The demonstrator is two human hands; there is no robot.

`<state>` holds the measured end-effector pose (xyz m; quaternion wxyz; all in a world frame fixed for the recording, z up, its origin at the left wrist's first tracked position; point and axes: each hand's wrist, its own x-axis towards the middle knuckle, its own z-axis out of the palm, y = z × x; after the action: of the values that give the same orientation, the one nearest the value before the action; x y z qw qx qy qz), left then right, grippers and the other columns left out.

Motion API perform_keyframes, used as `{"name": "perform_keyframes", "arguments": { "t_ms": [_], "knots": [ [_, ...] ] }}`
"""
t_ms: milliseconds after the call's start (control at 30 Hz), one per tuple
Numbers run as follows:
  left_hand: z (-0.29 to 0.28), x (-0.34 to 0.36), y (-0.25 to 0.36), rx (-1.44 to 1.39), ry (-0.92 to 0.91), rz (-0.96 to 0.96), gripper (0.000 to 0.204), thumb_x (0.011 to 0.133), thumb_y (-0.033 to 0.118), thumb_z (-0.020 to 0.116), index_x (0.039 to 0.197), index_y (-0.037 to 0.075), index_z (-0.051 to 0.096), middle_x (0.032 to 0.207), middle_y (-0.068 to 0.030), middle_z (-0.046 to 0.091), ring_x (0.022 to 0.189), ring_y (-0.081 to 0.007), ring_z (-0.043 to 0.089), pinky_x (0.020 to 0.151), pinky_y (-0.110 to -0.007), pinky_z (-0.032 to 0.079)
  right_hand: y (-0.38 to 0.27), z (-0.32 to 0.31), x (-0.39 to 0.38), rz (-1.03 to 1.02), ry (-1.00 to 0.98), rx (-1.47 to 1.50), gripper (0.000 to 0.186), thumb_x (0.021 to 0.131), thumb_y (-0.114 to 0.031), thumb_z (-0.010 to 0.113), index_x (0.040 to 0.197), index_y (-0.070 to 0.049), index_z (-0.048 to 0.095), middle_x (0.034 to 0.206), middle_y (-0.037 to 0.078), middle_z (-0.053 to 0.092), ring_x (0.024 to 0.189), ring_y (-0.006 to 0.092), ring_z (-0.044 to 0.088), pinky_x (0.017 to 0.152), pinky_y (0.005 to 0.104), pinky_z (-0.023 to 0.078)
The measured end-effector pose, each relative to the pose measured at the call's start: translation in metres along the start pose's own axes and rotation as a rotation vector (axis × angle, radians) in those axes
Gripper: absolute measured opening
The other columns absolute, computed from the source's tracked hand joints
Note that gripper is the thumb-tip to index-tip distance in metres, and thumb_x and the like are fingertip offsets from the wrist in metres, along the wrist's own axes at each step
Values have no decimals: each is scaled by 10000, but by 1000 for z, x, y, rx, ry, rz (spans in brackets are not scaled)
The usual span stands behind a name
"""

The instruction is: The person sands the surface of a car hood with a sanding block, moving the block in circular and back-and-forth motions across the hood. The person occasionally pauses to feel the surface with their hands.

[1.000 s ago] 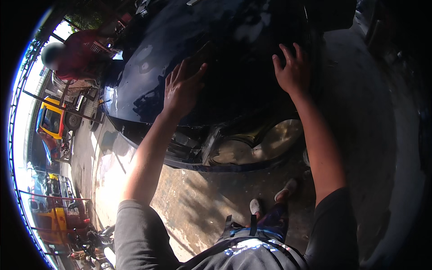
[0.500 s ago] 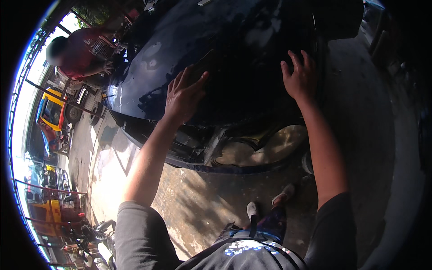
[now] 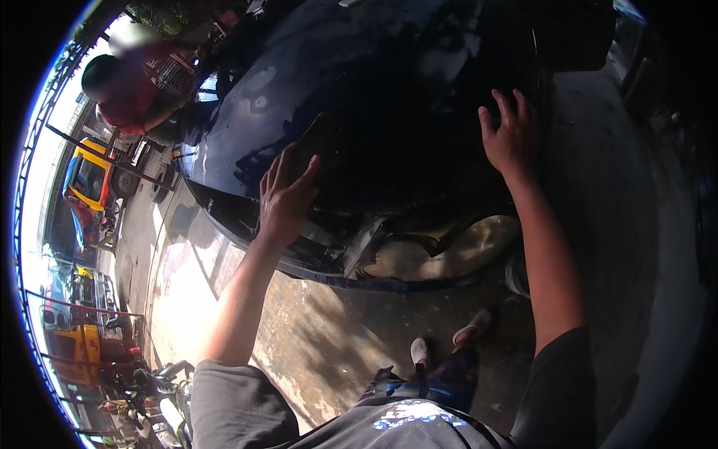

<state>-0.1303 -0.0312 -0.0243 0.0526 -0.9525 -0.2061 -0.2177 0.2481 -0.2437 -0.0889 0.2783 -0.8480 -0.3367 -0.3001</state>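
Observation:
My left hand [image 3: 284,194] rests low on the glossy dark car hood [image 3: 404,135], near its front edge, with fingers extended and a dark reflection just beyond them. My right hand [image 3: 511,135] lies on the hood near its right side, fingers apart and slightly bent. I see nothing held in either hand. Below the hood are the headlight [image 3: 441,247] and the dark bumper [image 3: 404,283].
A person in a red top [image 3: 134,101] bends at the hood's far left side. A yellow vehicle [image 3: 90,172], motorcycles [image 3: 149,396] and red metal railings [image 3: 112,322] line the left. My feet [image 3: 420,350] stand on stained concrete [image 3: 321,329] in front of the car.
My left hand has moved down and a little left toward the hood's front edge. My right hand appears slightly further right and lower, as the whole view shifts that way.

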Motion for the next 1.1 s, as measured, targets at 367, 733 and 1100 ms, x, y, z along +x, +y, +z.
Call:
{"name": "perform_keyframes", "arguments": {
  "t_ms": [367, 733, 1100],
  "knots": [
    [25, 63, -11, 10, 117, -127, 607, 1031, 238, 703, 1613, 373, 592, 1731, -235, 420, 1593, -418, 409, 1287, -517, 320, 1, 0, 1, -72, 67, 23, 433, 1067, -440, 674, 1403, -170, 714, 1509, 201, 596, 1412, 405, 564, 1168, 511, 484],
    [39, 94, -32, 21, 128, -151, 613, 1018, 226, 713, 1607, 354, 598, 1711, -223, 448, 1560, -418, 445, 1265, -548, 346, 1, -1, 1, -54, 47, -5, 479, 1054, -453, 671, 1441, -171, 702, 1518, 206, 599, 1424, 399, 560, 1165, 529, 488],
    [44, 72, -55, -3, 65, -82, 646, 998, 215, 733, 1612, 362, 595, 1713, -217, 445, 1540, -412, 469, 1260, -556, 361, -1, -1, -1, -63, 47, -64, 488, 1050, -480, 671, 1432, -181, 717, 1524, 193, 598, 1402, 386, 585, 1144, 519, 507]
  ]
}}
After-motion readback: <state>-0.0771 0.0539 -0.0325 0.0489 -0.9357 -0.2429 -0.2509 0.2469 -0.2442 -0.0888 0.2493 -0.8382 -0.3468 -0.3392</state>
